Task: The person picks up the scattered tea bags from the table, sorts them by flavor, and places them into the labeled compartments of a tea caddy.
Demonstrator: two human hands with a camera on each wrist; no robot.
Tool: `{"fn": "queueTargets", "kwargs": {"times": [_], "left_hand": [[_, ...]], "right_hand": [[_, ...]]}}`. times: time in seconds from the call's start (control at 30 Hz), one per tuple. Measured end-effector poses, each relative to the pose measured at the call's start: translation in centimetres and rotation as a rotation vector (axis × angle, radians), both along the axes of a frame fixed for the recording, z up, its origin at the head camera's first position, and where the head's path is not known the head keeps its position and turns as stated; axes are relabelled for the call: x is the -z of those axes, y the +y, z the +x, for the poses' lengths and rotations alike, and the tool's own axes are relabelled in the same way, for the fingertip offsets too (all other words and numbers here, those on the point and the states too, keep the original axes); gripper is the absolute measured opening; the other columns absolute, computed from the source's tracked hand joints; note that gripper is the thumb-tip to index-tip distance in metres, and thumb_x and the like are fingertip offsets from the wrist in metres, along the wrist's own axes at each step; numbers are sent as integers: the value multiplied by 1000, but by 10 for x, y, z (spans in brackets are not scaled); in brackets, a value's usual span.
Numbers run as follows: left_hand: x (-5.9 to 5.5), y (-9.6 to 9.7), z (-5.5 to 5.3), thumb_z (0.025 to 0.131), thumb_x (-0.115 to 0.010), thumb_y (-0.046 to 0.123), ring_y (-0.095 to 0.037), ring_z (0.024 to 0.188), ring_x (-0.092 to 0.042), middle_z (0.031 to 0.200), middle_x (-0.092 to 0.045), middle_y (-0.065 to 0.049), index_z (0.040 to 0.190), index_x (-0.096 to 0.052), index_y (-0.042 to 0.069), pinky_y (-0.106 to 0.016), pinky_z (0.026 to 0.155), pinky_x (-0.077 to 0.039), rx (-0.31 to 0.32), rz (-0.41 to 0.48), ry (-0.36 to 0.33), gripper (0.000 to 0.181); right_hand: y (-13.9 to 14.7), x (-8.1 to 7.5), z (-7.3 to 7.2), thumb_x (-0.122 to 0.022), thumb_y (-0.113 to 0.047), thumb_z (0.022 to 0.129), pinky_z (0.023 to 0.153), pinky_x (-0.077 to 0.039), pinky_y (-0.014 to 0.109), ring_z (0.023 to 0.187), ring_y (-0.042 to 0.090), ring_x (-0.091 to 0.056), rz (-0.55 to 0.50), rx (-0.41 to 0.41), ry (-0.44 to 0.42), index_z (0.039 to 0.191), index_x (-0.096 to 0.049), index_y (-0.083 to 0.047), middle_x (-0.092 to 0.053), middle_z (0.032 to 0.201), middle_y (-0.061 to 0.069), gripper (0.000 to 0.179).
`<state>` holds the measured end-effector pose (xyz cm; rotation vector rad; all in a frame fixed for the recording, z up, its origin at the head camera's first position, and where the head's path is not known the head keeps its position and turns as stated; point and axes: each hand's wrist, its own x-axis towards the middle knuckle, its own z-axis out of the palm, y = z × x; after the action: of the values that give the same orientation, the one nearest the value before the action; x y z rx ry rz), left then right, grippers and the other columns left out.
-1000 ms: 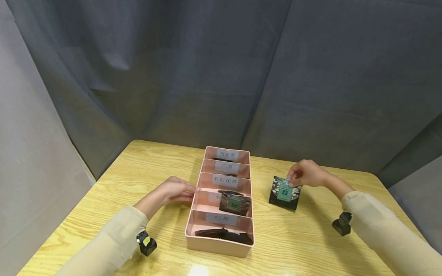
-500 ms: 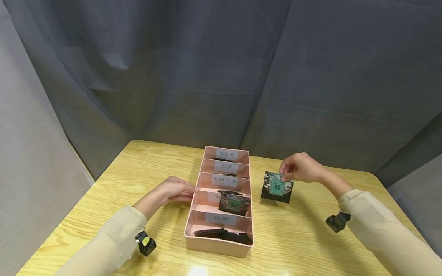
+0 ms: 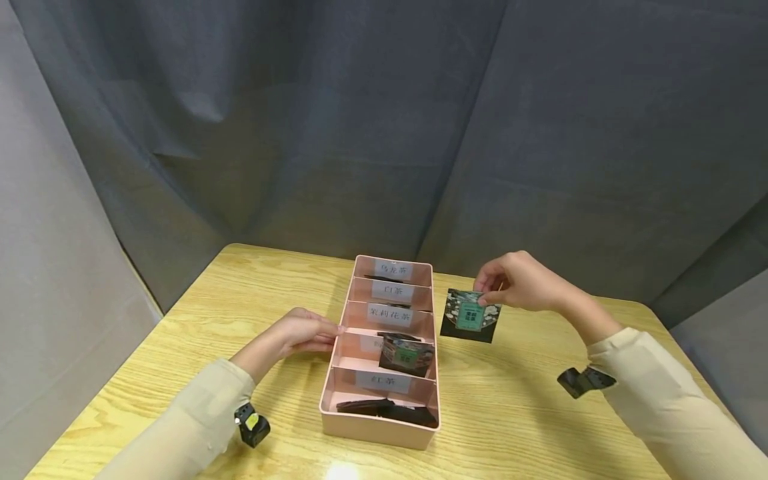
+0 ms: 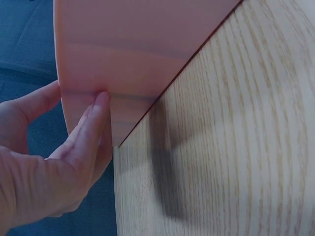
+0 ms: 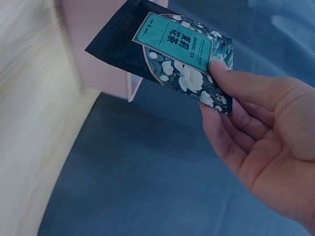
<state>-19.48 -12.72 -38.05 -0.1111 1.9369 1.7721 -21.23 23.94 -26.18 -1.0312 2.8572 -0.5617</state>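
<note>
My right hand (image 3: 522, 283) pinches a jasmine tea bag packet (image 3: 471, 317) by its top edge, thumb on the printed face. The packet is dark with white flowers and a green label (image 5: 174, 40). It hangs above the table, just right of a long pink divided box (image 3: 377, 430). At the box's left side, my left hand (image 3: 305, 331) grips the side wall, thumb at the rim and fingers (image 4: 101, 101) against the outside. Another dark packet with a green label (image 3: 407, 357) leans in the second compartment from the front.
Several compartments carry white paper labels (image 3: 384, 381). Dark packets (image 3: 387, 410) lie in the front one, and dark edges show in those farther back. The box stands on a wooden table (image 3: 528, 400), with a grey curtain (image 3: 336, 133) behind.
My right hand has carried the tea bag packet left and upward, closer to the box. The left hand and the box stay nearly in place.
</note>
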Motion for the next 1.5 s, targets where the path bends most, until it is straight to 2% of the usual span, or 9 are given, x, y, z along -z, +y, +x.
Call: {"fn": "queueTargets", "kwargs": {"times": [0.17,0.4,0.77,0.97,1.17,1.5], "left_hand": [[1,0,-1,89,-63,5,-17,88,-71,106,-71,-23,112,-60,-16,-32,85,-62,-5,1,2,31],[3,0,-2,89,-64,6,-15,84,-71,99,-74,-17,110,-61,-15,-30,82,-63,-2,-14,7,30],[3,-1,0,90,-63,5,-14,83,-71,97,-74,-16,112,-59,-16,-32,84,-62,-8,-2,4,31],[2,-1,-1,90,-63,5,-16,86,-71,106,-71,-22,113,-59,-16,-32,85,-62,-10,-11,4,32],[1,1,-1,89,-64,4,-19,90,-72,107,-71,-23,113,-60,-16,-32,85,-62,-18,-10,-1,32],[1,3,-2,89,-64,5,-17,88,-72,105,-72,-21,116,-58,-16,-31,84,-62,-23,-22,0,34]], "right_hand": [[-14,-8,7,-79,-10,78,55,-54,19,64,1,-59,-10,-23,14,82,-71,-14,-69,72,-6,10],[-38,-11,11,-78,-10,79,54,-53,18,63,1,-58,-21,-90,52,81,-70,-15,-67,71,-7,10],[-69,-13,-5,-79,-11,78,54,-52,19,62,4,-58,-31,-131,84,82,-70,-12,-69,72,-2,10],[-84,-4,-14,-78,-10,79,58,-55,19,65,5,-60,-30,-132,87,84,-70,-11,-70,75,0,9],[-100,10,-18,-75,-7,81,59,-55,18,66,6,-62,-36,-160,121,84,-70,-9,-70,76,2,7],[-117,42,-15,-73,-3,80,55,-53,16,61,7,-60,-78,-212,244,83,-68,-6,-69,73,5,7]]}}
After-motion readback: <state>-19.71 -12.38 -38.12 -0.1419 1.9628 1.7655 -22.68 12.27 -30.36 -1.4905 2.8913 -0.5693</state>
